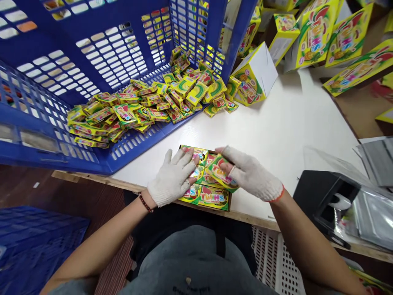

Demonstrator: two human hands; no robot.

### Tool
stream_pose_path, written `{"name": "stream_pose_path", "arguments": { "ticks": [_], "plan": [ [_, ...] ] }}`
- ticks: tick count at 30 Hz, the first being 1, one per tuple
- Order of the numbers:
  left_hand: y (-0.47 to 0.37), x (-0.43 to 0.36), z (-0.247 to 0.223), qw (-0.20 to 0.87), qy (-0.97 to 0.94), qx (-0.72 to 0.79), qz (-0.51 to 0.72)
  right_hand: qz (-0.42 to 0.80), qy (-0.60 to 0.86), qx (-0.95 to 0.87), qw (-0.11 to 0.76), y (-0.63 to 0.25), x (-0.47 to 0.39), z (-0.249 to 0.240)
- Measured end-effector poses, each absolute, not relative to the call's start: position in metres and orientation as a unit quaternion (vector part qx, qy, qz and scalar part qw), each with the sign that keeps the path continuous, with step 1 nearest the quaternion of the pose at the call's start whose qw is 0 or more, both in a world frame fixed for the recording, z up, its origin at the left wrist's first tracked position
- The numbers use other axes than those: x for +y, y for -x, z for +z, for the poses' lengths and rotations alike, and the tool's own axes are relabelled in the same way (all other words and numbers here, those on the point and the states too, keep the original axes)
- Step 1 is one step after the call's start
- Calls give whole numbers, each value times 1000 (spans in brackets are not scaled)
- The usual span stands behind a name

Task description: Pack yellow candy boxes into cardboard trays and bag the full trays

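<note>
A shallow open carton [229, 201] lies at the table's front edge, with several small yellow-green boxes marked TWINS [211, 196] laid flat in rows inside. My right hand [250, 172], in a white knit glove with bare fingertips, grips one small TWINS box [221, 174] between thumb and fingers, tilted over the carton's right side. My left hand [175, 176], gloved the same way, rests on the boxes at the carton's left with its fingers spread. Part of the left row is hidden under those fingers.
A blue plastic crate [101, 162] lies at the left, a heap of small boxes [147, 102] spilling from it. Larger TWINS cartons [250, 84] stand at the back right. A black tape dispenser [322, 205] and clear plastic bags [373, 213] sit at the right.
</note>
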State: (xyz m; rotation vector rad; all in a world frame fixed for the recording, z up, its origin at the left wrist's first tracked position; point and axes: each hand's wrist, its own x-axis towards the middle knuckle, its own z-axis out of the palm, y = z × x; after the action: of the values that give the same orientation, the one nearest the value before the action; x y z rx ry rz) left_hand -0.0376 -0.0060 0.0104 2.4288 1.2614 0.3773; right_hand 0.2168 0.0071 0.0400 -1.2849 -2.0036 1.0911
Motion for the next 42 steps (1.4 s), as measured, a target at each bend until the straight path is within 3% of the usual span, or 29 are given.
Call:
{"name": "stream_pose_path", "arguments": {
  "ticks": [4, 11, 20, 30, 33, 37, 42],
  "plan": [
    [36, -2, 1, 199, -870, 442, 88, 407, 437, -789, 141, -216, -9, 25],
    [36, -1, 4, 158, -881, 439, 77, 403, 367, -828, 135, -197, -16, 28],
    [37, -38, 4, 73, -919, 380, 72, 198, 308, -905, 215, -220, -45, 11],
    [50, -35, -1, 149, -903, 358, 186, 103, 371, -896, 223, -203, -85, -19],
    [74, -1, -5, 128, -854, 443, 240, 67, 396, -899, 175, -192, -87, -23],
    [130, 73, -7, -35, -690, 684, 234, 40, 429, -894, 124, -183, -89, -28],
    [191, 129, 2, -63, -676, 709, 190, 85, 423, -890, 149, -191, -86, -31]
  ]
}}
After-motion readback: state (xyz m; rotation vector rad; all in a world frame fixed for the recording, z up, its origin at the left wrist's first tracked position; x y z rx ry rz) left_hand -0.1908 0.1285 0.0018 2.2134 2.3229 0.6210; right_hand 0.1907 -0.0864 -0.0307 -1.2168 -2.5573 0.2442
